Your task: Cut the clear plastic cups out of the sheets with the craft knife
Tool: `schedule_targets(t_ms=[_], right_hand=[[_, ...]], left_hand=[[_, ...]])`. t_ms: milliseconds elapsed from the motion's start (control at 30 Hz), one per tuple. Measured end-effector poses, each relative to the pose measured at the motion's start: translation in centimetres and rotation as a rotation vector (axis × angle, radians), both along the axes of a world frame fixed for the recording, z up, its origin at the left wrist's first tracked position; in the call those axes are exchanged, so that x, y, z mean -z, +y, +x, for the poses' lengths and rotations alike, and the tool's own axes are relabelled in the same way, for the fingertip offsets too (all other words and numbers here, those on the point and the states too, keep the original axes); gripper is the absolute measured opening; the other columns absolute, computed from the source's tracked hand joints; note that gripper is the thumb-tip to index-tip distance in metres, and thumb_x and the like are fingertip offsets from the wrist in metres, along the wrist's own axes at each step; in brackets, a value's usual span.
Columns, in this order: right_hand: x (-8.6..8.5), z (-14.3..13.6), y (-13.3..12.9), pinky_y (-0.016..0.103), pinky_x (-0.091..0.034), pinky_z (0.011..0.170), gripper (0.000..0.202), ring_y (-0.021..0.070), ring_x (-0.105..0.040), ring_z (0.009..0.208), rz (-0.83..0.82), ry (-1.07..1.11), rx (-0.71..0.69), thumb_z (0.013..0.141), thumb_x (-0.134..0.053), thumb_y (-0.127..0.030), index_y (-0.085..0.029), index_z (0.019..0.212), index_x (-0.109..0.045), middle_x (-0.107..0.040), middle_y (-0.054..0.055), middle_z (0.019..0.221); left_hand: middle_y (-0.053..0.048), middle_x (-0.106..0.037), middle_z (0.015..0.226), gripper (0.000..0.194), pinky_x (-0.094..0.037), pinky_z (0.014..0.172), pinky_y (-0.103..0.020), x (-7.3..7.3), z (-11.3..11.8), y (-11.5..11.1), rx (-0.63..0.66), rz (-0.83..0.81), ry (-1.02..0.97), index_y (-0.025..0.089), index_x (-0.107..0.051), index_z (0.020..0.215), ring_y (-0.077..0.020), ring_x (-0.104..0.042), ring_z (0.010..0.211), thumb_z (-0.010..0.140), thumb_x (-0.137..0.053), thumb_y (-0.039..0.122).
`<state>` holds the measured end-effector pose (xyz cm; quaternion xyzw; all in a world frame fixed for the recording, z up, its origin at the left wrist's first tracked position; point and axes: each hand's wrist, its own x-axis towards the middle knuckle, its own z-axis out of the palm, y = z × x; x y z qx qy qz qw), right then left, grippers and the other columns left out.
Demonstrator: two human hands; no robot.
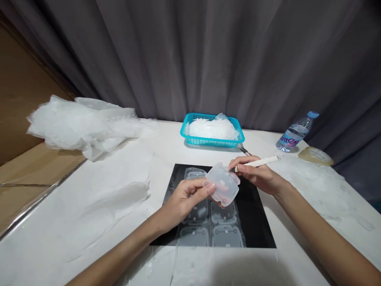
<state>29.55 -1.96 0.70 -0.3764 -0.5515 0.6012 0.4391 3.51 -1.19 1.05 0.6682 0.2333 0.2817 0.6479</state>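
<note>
grey curtain (178, 59) behind | capped water bottle (293, 137), right | cardboard (26, 87), left

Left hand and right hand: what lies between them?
In the head view, a translucent plastic piece lies between the left hand and the right hand, pinched in the left.

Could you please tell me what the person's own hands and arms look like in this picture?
The bare left hand and bare right hand wear no gloves, and no rings can be made out. Both slim forearms are bare as far as visible, without sleeve, watch or bracelet.
</note>
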Motion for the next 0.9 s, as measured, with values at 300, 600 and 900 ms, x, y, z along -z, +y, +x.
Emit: schedule_targets(t_ms=[300,600,900], right_hand=[[0.2,0.0,0.0,0.03,-0.049,0.067,0.034,0.0184,-0.06,0.073,-0.018,0.02,-0.02,0.082,-0.081,-0.054,-0.022,0.093,-0.083,-0.07,0.006,0.08],[0.0,-0.2,0.2,0.03,-0.05,0.063,0.034,0.0161,-0.059,0.065,0.104,-0.077,0.095,0.089,-0.075,-0.051,-0.019,0.1,-0.08,-0.069,0.004,0.077],[-1.1,-0.8,10.4,0.039,-0.05,0.092,0.03,0.0271,-0.063,0.103,0.784,-0.843,0.74,0.105,-0.049,-0.036,-0.019,0.109,-0.073,-0.07,0.013,0.111]], left_hand=[[-0.009,-0.081,0.099,0.04,-0.054,0.093,-0.036,0.8,-0.1,0.3,-0.021,-0.017,0.029,0.018,-0.084,0.104,-0.0244,-0.072,0.095,0.104,-0.058,0.048],[-0.008,-0.072,0.132,0.04,-0.044,0.113,-0.041,0.9,-1.0,1.5,0.048,0.208,0.249,0.024,-0.071,0.13,-0.0274,-0.064,0.123,0.108,-0.05,0.05],[-0.009,-0.055,0.149,0.039,-0.046,0.117,-0.05,4.2,-5.6,1.7,-0.152,0.756,0.618,0.029,-0.057,0.139,-0.0328,-0.051,0.14,0.103,-0.059,0.046]])
